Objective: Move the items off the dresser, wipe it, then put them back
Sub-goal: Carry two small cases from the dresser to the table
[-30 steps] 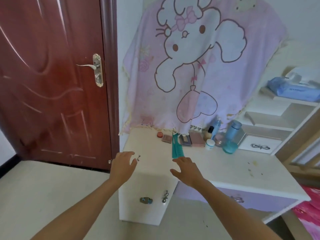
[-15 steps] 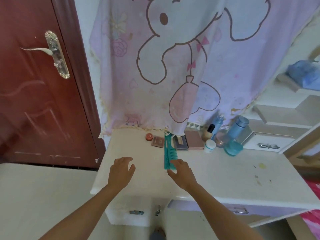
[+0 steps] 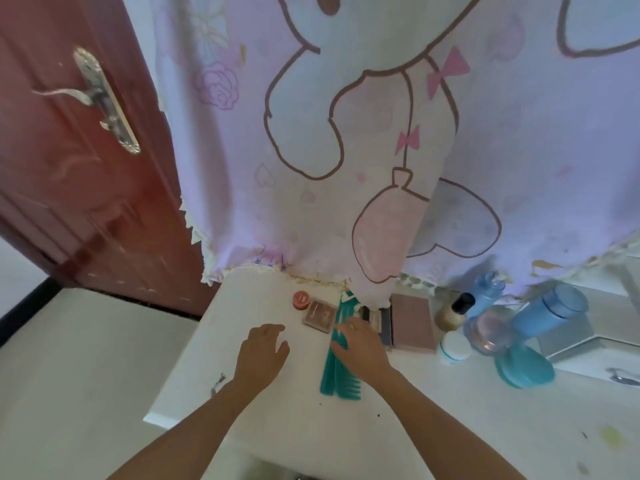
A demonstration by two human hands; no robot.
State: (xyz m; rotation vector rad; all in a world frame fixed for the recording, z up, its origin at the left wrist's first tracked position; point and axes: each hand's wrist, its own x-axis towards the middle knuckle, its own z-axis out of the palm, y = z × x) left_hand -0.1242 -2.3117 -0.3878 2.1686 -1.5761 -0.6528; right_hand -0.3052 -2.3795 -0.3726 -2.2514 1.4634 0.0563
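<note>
The white dresser [image 3: 249, 403] carries a row of items along its back edge: a small red tin [image 3: 300, 300], a brown compact [image 3: 318, 316], teal combs [image 3: 337, 372], a pink palette [image 3: 414, 323], a black-capped bottle [image 3: 453, 313], a white jar [image 3: 455, 348], blue bottles [image 3: 550, 315] and a teal lid [image 3: 524, 365]. My right hand [image 3: 362, 348] lies open over the combs, fingers spread. My left hand [image 3: 261, 355] hovers open above bare dresser top, just in front of the red tin.
A pink cartoon cloth [image 3: 346, 150] hangs over the mirror down to the dresser's back edge. A dark red door [image 3: 69, 168] with a metal handle stands to the left. Pale floor lies left of the dresser. A drawer unit [image 3: 588, 355] sits at the right.
I have come closer to the dresser and both hands have moved forward over its top. My right hand now covers the combs; my left hand is nearer the red tin.
</note>
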